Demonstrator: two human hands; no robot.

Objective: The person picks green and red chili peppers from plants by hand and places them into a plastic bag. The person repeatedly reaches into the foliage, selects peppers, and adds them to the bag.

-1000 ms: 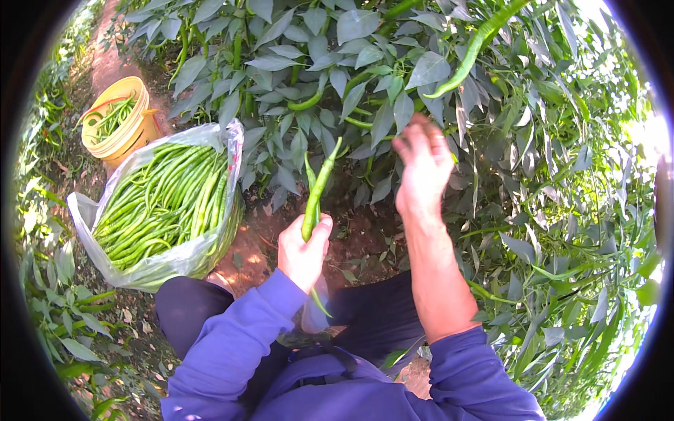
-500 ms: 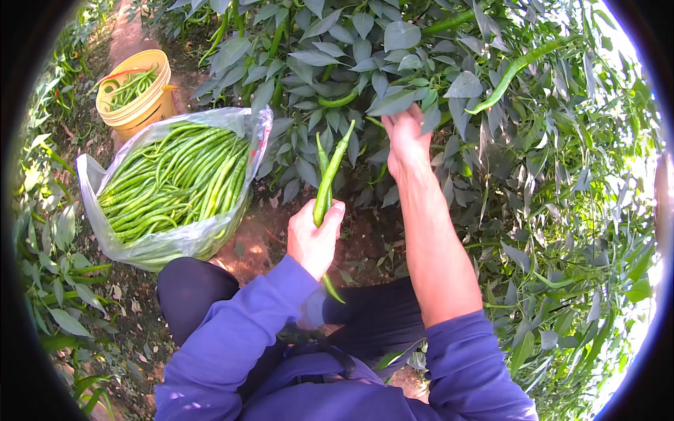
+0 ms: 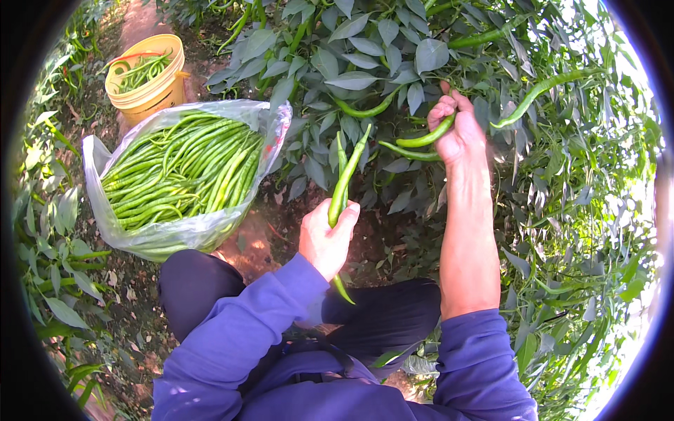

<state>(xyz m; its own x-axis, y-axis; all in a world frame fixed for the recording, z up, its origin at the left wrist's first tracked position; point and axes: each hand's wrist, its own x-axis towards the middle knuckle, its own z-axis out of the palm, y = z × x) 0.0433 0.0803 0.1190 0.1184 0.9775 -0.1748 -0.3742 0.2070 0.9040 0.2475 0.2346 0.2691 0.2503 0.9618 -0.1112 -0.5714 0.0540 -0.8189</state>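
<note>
My left hand [image 3: 324, 238], closed, grips a few long green chili peppers [image 3: 349, 175] in front of my body. Two tips point up out of the fist and a thin end pokes out below it. Farther off, among the leaves, my right hand [image 3: 460, 133] is curled with its palm side showing. A green chili pepper [image 3: 425, 139] sticks out leftward from its fingers. Just under that, another green chili pepper [image 3: 409, 152] reaches to the edge of the palm; whether it is gripped too, I cannot tell. Leaves partly cover the fingertips.
Left of my hands stands a clear plastic bag [image 3: 95, 161] heaped with green chili peppers [image 3: 182, 168]. Behind it is a yellow bucket [image 3: 165, 88] holding green peppers and a red one. Chili plants [image 3: 351, 56] crowd the front and right, with a curved pepper [image 3: 544, 91] hanging there.
My right hand has moved right and turned its palm up, with a chili pepper now showing in its fingers. My left hand still holds its peppers and sits slightly farther right in view.
</note>
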